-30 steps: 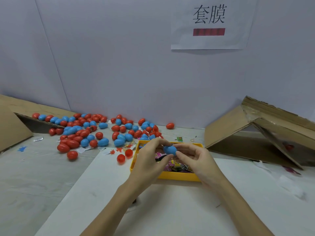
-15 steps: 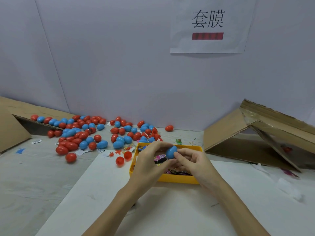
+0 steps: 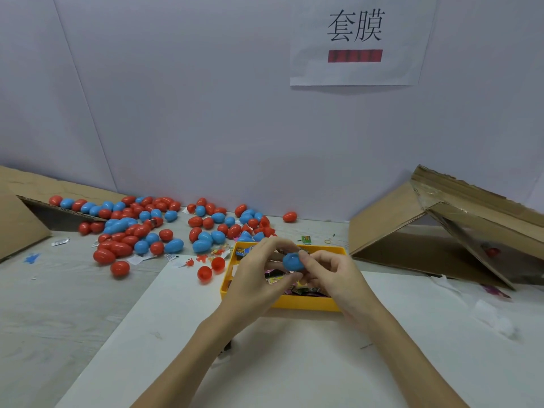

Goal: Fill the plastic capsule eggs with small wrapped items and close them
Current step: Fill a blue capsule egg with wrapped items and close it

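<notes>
A blue capsule egg (image 3: pixel 292 261) is held above the yellow tray (image 3: pixel 306 303), which contains small wrapped items (image 3: pixel 294 285). My left hand (image 3: pixel 259 278) grips the egg from the left with thumb and fingers. My right hand (image 3: pixel 332 275) pinches its right end. Whether the egg is fully closed is hidden by my fingers. A large scatter of red and blue eggs (image 3: pixel 141 231) lies on the table at the back left. Two red egg pieces (image 3: pixel 210 269) sit just left of the tray.
A white sheet (image 3: pixel 265 363) covers the table under my arms. A collapsed cardboard box (image 3: pixel 435 231) stands at the right, another cardboard piece (image 3: pixel 20 219) at the far left. Loose wrappers and scraps (image 3: pixel 497 319) lie on the right. A paper sign (image 3: pixel 356 39) hangs on the wall.
Both hands stay on the blue egg over the tray; the fingers have shifted slightly around it, and the right fingers now cover its right end.
</notes>
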`<action>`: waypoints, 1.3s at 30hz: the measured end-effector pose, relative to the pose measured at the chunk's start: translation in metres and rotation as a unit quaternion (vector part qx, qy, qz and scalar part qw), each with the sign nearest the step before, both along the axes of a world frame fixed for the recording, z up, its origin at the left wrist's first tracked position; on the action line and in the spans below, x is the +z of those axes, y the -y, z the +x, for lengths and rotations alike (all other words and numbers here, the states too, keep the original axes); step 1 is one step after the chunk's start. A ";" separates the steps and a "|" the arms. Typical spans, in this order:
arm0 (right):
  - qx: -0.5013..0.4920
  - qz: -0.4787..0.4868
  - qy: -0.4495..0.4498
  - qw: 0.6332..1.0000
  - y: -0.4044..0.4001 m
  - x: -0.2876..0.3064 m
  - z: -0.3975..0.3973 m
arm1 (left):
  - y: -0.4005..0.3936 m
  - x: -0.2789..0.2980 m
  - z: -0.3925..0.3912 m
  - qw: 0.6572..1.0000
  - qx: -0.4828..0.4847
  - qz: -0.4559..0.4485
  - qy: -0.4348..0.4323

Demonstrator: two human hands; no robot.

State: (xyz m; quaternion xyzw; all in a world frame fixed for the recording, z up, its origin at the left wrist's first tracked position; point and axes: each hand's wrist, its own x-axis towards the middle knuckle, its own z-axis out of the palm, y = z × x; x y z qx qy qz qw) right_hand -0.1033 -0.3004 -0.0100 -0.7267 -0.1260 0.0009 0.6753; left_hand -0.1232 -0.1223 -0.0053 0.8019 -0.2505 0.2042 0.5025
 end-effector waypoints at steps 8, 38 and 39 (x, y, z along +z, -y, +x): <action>0.001 -0.006 0.025 1.000 -0.005 0.000 -0.001 | 0.000 -0.004 0.003 0.995 0.057 -0.040 -0.067; -0.138 -0.347 0.034 0.927 -0.016 0.000 0.005 | -0.014 -0.003 0.012 0.986 0.148 -0.024 -0.068; -0.143 -0.324 0.038 0.934 -0.014 -0.001 0.005 | -0.014 -0.003 0.012 0.986 0.148 -0.025 -0.068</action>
